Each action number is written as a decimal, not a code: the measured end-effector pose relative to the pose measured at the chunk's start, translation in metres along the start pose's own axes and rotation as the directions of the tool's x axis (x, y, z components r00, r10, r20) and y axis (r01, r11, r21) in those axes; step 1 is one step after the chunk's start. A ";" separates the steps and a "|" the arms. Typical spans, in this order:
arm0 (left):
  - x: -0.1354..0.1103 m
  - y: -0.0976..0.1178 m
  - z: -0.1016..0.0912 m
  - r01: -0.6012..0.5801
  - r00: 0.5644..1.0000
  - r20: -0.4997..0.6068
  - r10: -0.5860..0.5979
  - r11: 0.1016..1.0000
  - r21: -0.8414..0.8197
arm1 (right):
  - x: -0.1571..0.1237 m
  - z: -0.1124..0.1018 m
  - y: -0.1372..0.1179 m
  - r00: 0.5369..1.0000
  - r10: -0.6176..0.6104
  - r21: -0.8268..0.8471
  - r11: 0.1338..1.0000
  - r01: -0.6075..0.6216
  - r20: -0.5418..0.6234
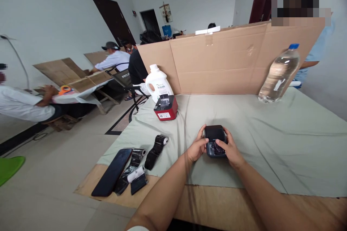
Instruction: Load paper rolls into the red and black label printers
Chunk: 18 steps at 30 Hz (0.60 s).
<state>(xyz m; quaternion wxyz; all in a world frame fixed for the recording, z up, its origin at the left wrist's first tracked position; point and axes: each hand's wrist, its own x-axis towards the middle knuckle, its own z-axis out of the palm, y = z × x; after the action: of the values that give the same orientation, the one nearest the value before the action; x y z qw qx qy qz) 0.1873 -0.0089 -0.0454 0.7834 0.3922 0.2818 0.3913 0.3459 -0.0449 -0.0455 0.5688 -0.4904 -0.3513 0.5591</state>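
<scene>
Both my hands grip a small black box-shaped label printer (216,132) just above the green cloth. My left hand (199,146) is closed on its left side, with the thumb on top. On the opposite side my right hand (230,149) holds it, its thumb pressing near the middle of the top face. The printer's near half looks shiny, like clear or dark film; its details are too small to tell. Left of my hands lies a roll of black film (155,153), partly unwound. A red and black printer (167,110) stands farther back.
A dark phone-like slab (112,173), another black film roll (138,157) and a white roll (136,174) lie at the table's left front. A white jug (159,85) and a water bottle (279,75) stand before a cardboard screen (217,61). Other people sit beyond.
</scene>
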 end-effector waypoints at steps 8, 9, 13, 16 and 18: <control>0.006 0.001 -0.009 0.058 0.998 -0.001 -0.058 0.998 -0.038 | 0.004 -0.003 0.005 1.000 -0.008 -0.008 1.000 0.008 -0.003; 0.006 0.002 -0.010 0.061 0.998 0.014 -0.061 0.998 -0.033 | 0.005 -0.004 0.006 1.000 -0.006 -0.006 1.000 0.006 0.002; 0.006 0.002 -0.013 0.053 0.998 0.034 -0.052 0.998 -0.016 | 0.007 -0.005 0.007 1.000 -0.006 -0.006 1.000 0.006 0.013; 0.007 0.001 -0.013 0.032 0.999 0.001 -0.032 0.999 -0.008 | 0.006 -0.005 0.006 1.000 0.002 -0.008 1.000 -0.002 0.024; 0.007 0.001 -0.012 0.026 0.999 -0.021 -0.026 1.000 -0.005 | 0.006 -0.006 0.005 0.999 0.024 -0.013 1.000 -0.024 0.040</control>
<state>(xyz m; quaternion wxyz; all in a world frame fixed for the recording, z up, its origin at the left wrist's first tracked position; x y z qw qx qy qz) 0.1819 0.0023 -0.0524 0.7863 0.3827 0.2943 0.3857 0.3507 -0.0409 -0.0527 0.5518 -0.4870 -0.3602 0.5732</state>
